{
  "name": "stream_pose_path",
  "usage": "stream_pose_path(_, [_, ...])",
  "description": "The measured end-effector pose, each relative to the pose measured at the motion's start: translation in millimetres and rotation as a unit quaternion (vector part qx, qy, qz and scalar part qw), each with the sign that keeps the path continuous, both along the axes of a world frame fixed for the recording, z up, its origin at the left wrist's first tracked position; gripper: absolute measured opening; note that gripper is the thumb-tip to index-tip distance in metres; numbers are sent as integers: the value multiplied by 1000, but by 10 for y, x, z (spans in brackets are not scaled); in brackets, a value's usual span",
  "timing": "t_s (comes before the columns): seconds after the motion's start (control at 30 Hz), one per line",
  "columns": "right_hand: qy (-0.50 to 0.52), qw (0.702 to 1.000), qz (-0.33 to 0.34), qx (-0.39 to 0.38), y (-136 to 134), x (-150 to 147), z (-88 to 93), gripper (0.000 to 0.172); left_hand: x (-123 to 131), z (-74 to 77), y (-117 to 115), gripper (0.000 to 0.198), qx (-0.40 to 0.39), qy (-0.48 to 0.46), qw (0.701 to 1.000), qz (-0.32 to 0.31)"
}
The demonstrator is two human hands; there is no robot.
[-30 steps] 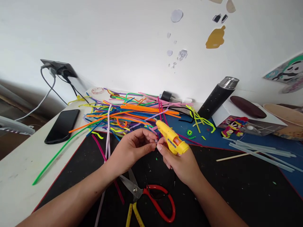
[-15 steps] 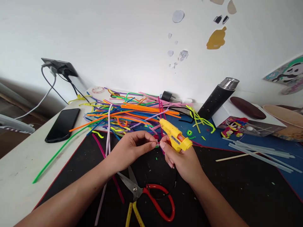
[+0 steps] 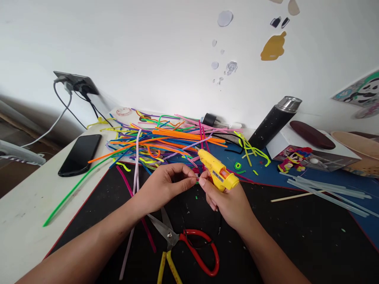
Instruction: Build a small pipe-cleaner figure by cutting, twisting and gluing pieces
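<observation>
My right hand (image 3: 229, 201) is wrapped round a yellow hot glue gun (image 3: 214, 165), its nozzle pointing up and left. The thumb and fingertips of that hand come close to my left hand (image 3: 168, 183). A pinch closes my left thumb and forefinger; whatever they hold is too small and hidden to make out. Behind both hands lies a heap of coloured pipe cleaners (image 3: 180, 136). Red-handled scissors (image 3: 169, 235) rest with blades apart on the black mat (image 3: 284, 236) below the hands. A lilac pipe cleaner (image 3: 137, 165) passes beside my left wrist.
On the left lies a black phone (image 3: 79, 155). A black flask (image 3: 271, 126) leans at the back right, near a small colourful figure (image 3: 293, 159). Clear glue sticks (image 3: 328, 189) and a thin wooden stick (image 3: 293, 197) lie at right. Plugs fill a wall socket (image 3: 77, 83).
The whole view has shifted slightly. My hands stay close together in nearly the same pose, and the glue gun has tilted only a little.
</observation>
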State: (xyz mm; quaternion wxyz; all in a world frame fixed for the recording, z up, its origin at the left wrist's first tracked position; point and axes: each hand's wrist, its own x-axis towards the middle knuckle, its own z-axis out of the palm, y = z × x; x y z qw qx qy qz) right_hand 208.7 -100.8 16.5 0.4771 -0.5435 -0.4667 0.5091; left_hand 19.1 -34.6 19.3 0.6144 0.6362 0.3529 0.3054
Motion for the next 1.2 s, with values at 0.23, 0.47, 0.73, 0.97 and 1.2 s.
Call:
stream_pose_path(0.23, [-1,1000,6,0,3,-5,-41,25,-3,-9,1,21,9,6,1000,-5])
stream_pose_path(0.47, [9,1000,15,-6,-6,-10,-17,26,11,14,1,22,-1,9,1000,-4])
stream_pose_path(0.73, [15,1000,-10,-1,16,28,12,33,16,34,17,28,-22,-17,1000,11])
stream_pose_path(0.97, [12,1000,-6,-3,16,18,20,33,10,8,24,26,-25,-21,999,2])
stream_pose_path(1.2, [21,1000,7,-13,-2,44,76,48,-13,-36,62,29,-11,-14,1000,13])
